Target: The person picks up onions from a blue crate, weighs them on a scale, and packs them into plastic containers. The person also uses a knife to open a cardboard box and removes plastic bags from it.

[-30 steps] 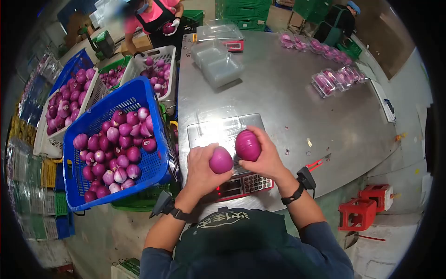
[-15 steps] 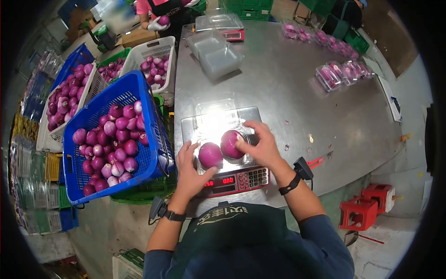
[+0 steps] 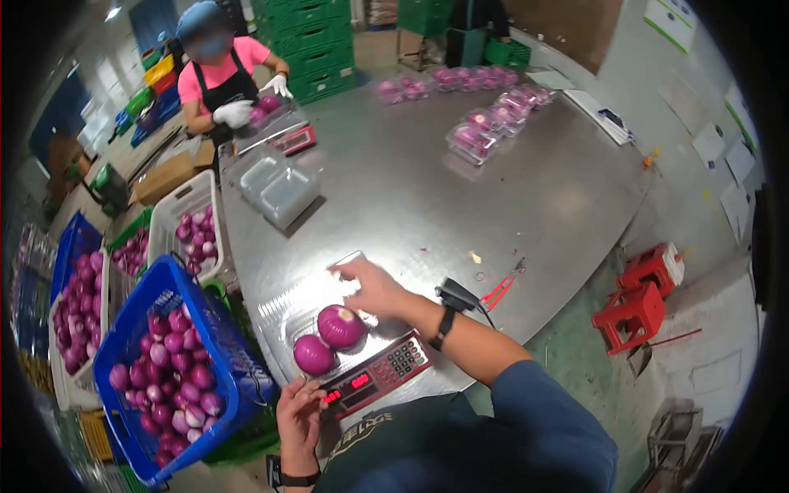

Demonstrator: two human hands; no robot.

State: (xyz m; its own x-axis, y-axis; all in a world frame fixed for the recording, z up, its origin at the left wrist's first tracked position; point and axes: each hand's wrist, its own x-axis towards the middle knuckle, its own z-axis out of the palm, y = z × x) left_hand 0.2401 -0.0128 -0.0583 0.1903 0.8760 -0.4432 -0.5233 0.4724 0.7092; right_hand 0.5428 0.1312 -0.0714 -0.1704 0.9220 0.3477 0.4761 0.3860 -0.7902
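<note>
We see two red onions [image 3: 329, 338] on the scale [image 3: 374, 378]; our right hand [image 3: 374, 287] reaches past them, fingers spread, while our left hand [image 3: 300, 419] rests open-fingered at the scale's edge, holding nothing.

We see two purple-red onions [image 3: 329, 338] with paler tips in a clear tray on a silver scale [image 3: 374, 380] whose display glows red and whose keypad is pale with dark keys, all on a dull grey steel table [image 3: 427, 189]. Our left hand [image 3: 299, 417] and right hand [image 3: 371, 287] wear black wristbands, above dark blue sleeves and a dark green apron with pale lettering. We also note a bright blue crate [image 3: 164, 386] of purple onions, white crates [image 3: 193, 226] beside it, red stools [image 3: 645, 296] on a green floor, green crates [image 3: 308, 41] behind, and a co-worker in pink top, black apron and white gloves [image 3: 234, 112].
</note>
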